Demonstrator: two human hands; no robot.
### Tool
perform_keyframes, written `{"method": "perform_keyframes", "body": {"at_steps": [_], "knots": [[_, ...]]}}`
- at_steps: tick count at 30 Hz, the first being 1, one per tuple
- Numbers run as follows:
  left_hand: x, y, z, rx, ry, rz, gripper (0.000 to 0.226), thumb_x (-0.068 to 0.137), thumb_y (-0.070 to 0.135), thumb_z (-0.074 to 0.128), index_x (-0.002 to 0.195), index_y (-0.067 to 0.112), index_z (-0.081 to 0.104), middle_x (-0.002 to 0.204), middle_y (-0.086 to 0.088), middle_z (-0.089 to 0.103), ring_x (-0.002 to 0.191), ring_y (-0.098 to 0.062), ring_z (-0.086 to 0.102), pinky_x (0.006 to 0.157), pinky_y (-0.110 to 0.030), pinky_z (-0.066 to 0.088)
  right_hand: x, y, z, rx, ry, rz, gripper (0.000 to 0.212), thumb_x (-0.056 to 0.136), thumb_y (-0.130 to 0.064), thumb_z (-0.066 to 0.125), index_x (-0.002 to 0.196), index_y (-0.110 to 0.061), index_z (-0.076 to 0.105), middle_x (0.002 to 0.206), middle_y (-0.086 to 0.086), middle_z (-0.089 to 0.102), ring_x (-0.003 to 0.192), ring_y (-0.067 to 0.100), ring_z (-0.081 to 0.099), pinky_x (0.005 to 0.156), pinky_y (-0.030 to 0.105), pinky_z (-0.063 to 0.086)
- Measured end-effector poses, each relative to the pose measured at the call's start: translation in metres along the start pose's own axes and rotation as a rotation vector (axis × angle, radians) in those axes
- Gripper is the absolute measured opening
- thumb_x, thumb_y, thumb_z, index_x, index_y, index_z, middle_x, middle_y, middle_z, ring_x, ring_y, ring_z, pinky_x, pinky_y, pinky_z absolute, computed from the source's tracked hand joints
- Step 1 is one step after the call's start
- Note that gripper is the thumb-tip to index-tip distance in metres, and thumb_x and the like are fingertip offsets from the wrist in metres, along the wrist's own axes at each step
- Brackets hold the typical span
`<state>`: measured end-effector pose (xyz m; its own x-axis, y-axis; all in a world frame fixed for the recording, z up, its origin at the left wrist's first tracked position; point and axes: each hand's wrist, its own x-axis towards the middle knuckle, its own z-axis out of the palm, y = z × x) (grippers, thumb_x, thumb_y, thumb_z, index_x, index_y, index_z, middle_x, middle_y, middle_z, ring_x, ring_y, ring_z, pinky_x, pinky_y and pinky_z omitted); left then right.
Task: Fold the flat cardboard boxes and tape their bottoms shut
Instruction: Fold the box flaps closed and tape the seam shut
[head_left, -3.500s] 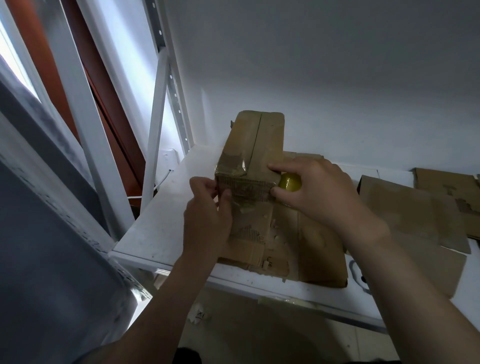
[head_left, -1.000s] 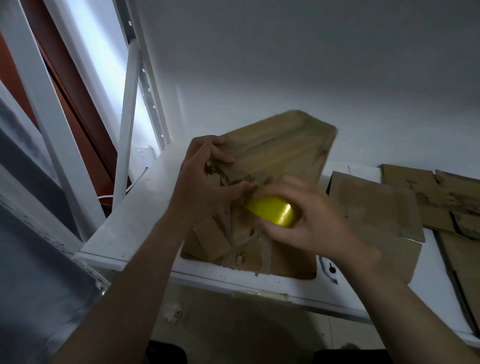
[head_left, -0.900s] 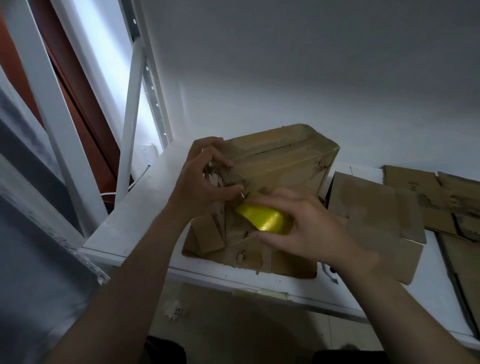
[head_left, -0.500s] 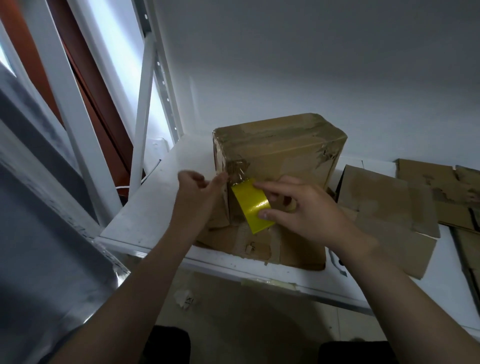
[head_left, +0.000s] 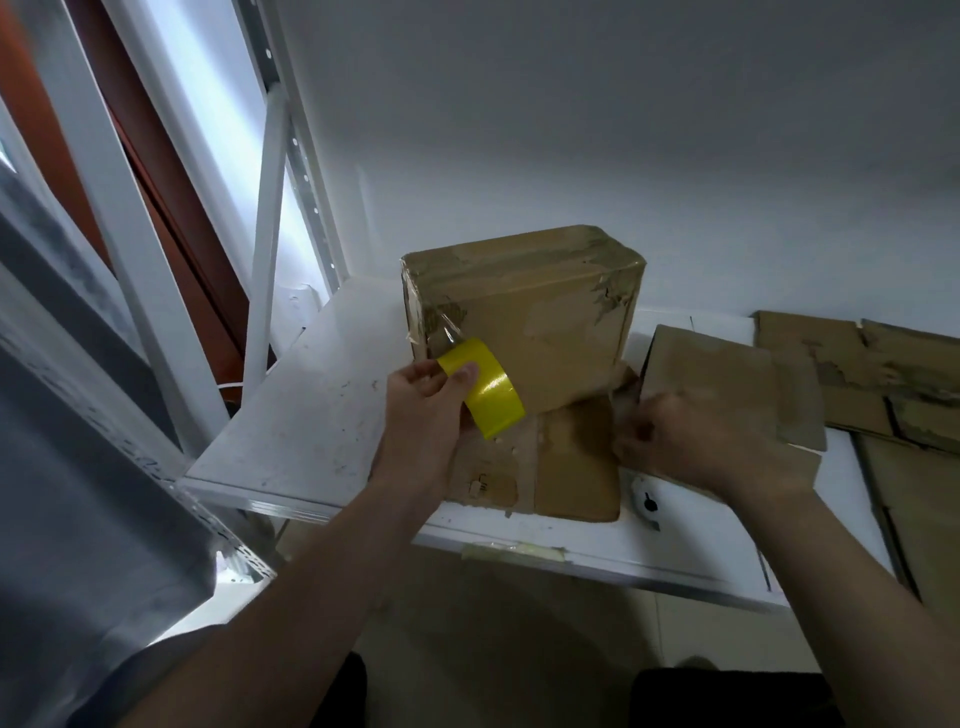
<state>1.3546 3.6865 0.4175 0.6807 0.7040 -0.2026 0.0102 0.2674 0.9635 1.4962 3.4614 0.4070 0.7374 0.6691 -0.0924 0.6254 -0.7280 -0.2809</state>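
Left hand (head_left: 423, 415) grips yellow tape roll (head_left: 483, 389), tape strand (head_left: 448, 328) stretched from folded box (head_left: 524, 312) corner, likely for tearing. Right hand (head_left: 691, 441) blurred beside box base, perhaps steadying; grip unclear.

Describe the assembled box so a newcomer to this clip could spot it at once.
On the white shelf board, brown cardboard lies spread out. The assembled cardboard box stands at its left end, just behind the yellow tape roll held in the left hand. It alone stands up as a box; the flattened boxes to its right lie flat.
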Motion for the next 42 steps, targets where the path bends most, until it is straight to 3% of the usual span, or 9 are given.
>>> {"method": "perform_keyframes", "body": {"at_steps": [7,12,18,24,27,31,34,39,42], "knots": [[-0.01,0.001,0.017,-0.079,0.072,-0.05,0.051,0.09,0.021,0.075,0.133,0.014,0.048,0.126,-0.011,0.061,0.11,-0.029,0.066,0.088,-0.053,0.059,-0.028,0.053,0.031,-0.165,-0.188,0.158,0.059,0.091,-0.052,0.065,0.145,-0.042,0.044,0.134,-0.009,0.062,0.119,0.018,0.059,0.093,0.03,0.045],[-0.013,0.002,0.022,-0.071,0.104,-0.062,0.053,0.09,0.023,0.076,0.135,0.014,0.048,0.129,-0.012,0.059,0.112,-0.031,0.064,0.09,-0.057,0.058,-0.026,0.057,0.055,-0.02,-0.135,0.219,0.042,0.079,-0.071,0.057,0.113,-0.047,0.06,0.099,-0.017,0.068,0.086,0.012,0.059,0.073,0.032,0.043],[-0.014,0.002,0.019,-0.071,0.084,-0.066,0.053,0.091,0.025,0.075,0.136,0.017,0.048,0.13,-0.009,0.058,0.112,-0.03,0.063,0.089,-0.05,0.059,-0.02,0.05,0.062,0.088,-0.053,0.271,0.015,0.074,-0.061,0.052,0.08,-0.048,0.057,0.067,-0.012,0.063,0.07,0.011,0.061,0.063,0.029,0.047],[-0.012,0.002,0.015,-0.081,0.056,-0.056,0.054,0.091,0.025,0.074,0.138,0.018,0.047,0.132,-0.009,0.057,0.115,-0.03,0.062,0.093,-0.052,0.057,-0.017,0.038,0.048,0.305,-0.145,0.335,0.024,0.079,-0.036,0.076,0.063,-0.028,0.059,0.053,-0.009,0.06,0.063,0.005,0.059,0.053,0.023,0.037],[-0.01,-0.001,0.013,-0.085,0.025,-0.064,0.055,0.091,0.025,0.073,0.14,0.019,0.047,0.129,-0.006,0.059,0.113,-0.029,0.063,0.09,-0.047,0.059,-0.017,0.024,0.028,0.451,-0.004,0.235,0.028,0.087,-0.037,0.074,0.069,-0.018,0.065,0.054,-0.009,0.064,0.051,-0.001,0.058,0.047,0.009,0.037],[-0.006,-0.004,0.009,-0.06,-0.022,-0.031,0.051,0.091,0.026,0.074,0.136,0.023,0.049,0.113,0.002,0.063,0.094,-0.021,0.068,0.071,-0.033,0.06,-0.017,-0.02,-0.001,0.771,0.163,0.111,0.026,0.087,-0.026,0.078,0.091,-0.004,0.063,0.078,0.018,0.067,0.046,0.021,0.055,0.044,0.03,0.046],[-0.006,-0.005,0.005,-0.015,-0.057,-0.002,0.049,0.091,0.029,0.074,0.135,0.025,0.052,0.11,0.004,0.064,0.096,-0.022,0.069,0.074,-0.035,0.06,-0.015,-0.058,-0.021,0.85,0.229,-0.043,0.021,0.085,-0.029,0.079,0.093,-0.018,0.063,0.088,0.012,0.07,0.055,0.026,0.064,0.051,0.038,0.056],[-0.002,-0.004,-0.005,-0.047,-0.122,-0.026,0.046,0.089,0.027,0.076,0.131,0.023,0.057,0.111,-0.001,0.066,0.102,-0.028,0.069,0.078,-0.04,0.057,0.013,-0.109,-0.049,0.582,0.34,-0.388,0.015,0.091,-0.034,0.073,0.103,-0.041,0.07,0.099,-0.02,0.071,0.096,0.002,0.064,0.079,0.021,0.053],[0.001,-0.004,-0.01,-0.009,-0.18,-0.019,0.04,0.088,0.028,0.077,0.124,0.028,0.061,0.11,-0.001,0.066,0.1,-0.03,0.071,0.075,-0.038,0.058,0.037,-0.132,-0.061,0.396,0.351,-0.531,0.016,0.091,-0.026,0.073,0.107,-0.024,0.074,0.107,-0.013,0.07,0.101,0.005,0.061,0.084,0.024,0.049]]}}
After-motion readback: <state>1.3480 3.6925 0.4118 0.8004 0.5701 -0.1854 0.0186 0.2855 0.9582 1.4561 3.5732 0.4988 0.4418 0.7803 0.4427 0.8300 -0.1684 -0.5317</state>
